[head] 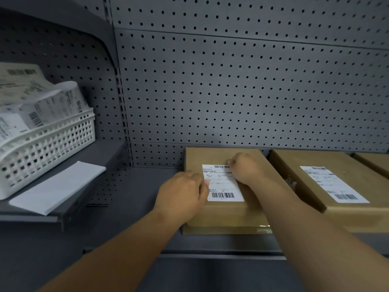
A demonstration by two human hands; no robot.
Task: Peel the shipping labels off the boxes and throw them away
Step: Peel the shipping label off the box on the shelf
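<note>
Head view: both my hands are on the near box (226,213), which sits at about 5 o'clock on the lower shelf (134,207). Its shipping label (223,184) lies flat on the lid, no corner visibly lifted yet. My left hand (183,194) sits at the label's 9 o'clock edge, fingers curled, fingertips touching the paper edge; looks like a pin-down or a nail start, can't tell if anything is actually pinched. My right hand (245,168) is at the label's 1 o'clock corner, fingers curled down over the top barcode; it hides the corner, so can't tell whether I have paper between the fingers or am just picking at it. Risks as I read them: thin label tears if I pull steeply from one corner, leaving strips stuck; adhesive could lift the cardboard's top ply; box slides on the smooth shelf if my left hand lets up. A second box (328,186) at 3 o'clock has its own label (333,184) fully stuck, just beside the first, so a jerk could knock it. The white basket (52,148) at 9 o'clock on the upper shelf holds labelled paper; likely the discard spot, not certain. A peeled label may cling to my fingers on the way over.
</note>
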